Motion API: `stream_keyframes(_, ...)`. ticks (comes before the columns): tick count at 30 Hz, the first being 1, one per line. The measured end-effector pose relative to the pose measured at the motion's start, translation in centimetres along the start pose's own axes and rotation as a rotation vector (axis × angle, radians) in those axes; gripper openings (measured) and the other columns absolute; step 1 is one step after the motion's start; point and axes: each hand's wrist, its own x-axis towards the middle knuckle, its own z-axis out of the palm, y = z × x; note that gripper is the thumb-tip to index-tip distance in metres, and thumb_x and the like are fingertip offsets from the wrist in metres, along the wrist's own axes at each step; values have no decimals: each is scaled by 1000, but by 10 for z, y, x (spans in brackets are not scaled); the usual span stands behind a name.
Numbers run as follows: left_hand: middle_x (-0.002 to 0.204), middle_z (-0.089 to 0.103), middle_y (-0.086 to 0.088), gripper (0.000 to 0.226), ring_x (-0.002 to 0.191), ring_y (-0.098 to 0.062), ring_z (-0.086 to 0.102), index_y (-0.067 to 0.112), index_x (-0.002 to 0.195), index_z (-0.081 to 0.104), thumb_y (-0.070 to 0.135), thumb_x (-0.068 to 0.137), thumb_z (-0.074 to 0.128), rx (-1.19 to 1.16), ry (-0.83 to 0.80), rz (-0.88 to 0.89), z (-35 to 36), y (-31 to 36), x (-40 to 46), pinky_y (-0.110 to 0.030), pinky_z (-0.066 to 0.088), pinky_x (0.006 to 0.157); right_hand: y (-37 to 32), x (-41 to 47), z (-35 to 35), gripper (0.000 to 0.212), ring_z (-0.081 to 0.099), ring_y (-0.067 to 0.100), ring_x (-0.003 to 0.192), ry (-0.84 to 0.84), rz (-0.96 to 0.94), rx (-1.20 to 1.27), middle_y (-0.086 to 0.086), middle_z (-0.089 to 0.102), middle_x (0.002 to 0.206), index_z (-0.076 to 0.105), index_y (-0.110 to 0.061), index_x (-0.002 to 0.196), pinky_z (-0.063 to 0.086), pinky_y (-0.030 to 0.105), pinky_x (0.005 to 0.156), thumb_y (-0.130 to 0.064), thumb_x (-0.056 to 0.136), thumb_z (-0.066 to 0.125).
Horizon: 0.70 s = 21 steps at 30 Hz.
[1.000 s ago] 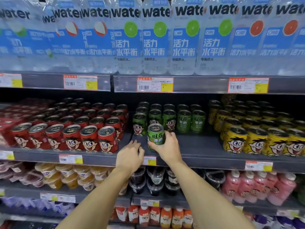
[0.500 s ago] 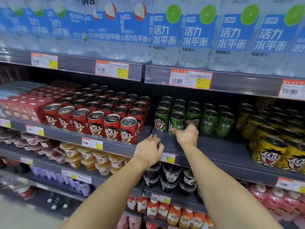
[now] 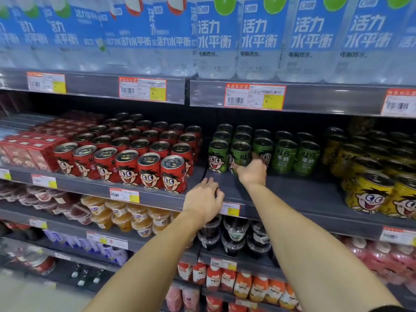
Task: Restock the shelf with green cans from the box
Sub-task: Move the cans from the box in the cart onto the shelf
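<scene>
Several green cans (image 3: 284, 154) with a cartoon face stand in rows on the dark middle shelf (image 3: 292, 194). My right hand (image 3: 252, 171) grips one green can (image 3: 239, 156) in the front row, second from the left, standing upright on the shelf. My left hand (image 3: 203, 202) rests on the shelf's front edge with its fingers loosely curled, holding nothing. The box is not in view.
Red cans (image 3: 149, 170) fill the shelf left of the green ones, yellow cans (image 3: 369, 194) stand to the right. Water bottles (image 3: 216, 39) line the shelf above. Jelly cups (image 3: 139, 219) and dark cups (image 3: 234, 235) sit below. Bare shelf lies in front of the green cans.
My right hand has carried the green can from the shelf's front back into the front row of green cans. The view has swung left and closer. My left hand has stayed on the edge.
</scene>
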Motion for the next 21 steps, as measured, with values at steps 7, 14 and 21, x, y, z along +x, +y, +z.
stream_keyframes(7, 144, 49, -3, 39, 133, -18, 42, 15, 122, 60, 33, 96, 37, 29, -13, -15, 1, -1, 2, -31, 37, 103, 1, -9, -3, 56, 59, 32, 113, -55, 7, 62, 14, 63, 121, 57, -7, 123, 50, 38, 93, -37, 81, 77)
stream_keyframes(14, 135, 55, -9, 39, 126, -25, 49, 11, 121, 58, 31, 98, 35, 50, -69, -45, -7, 4, 3, -35, 42, 97, 7, -46, -29, 65, 49, 35, 122, -188, -122, -425, 14, 48, 135, 46, -7, 132, 43, 42, 92, -60, 95, 42)
stream_keyframes(21, 129, 56, -8, 36, 132, -23, 39, 10, 118, 57, 25, 100, 30, 261, -54, -80, 3, 24, -11, -45, 25, 111, 28, -93, -53, 74, 42, 31, 132, -363, -361, -788, 17, 47, 144, 43, -4, 141, 27, 46, 113, -62, 99, 24)
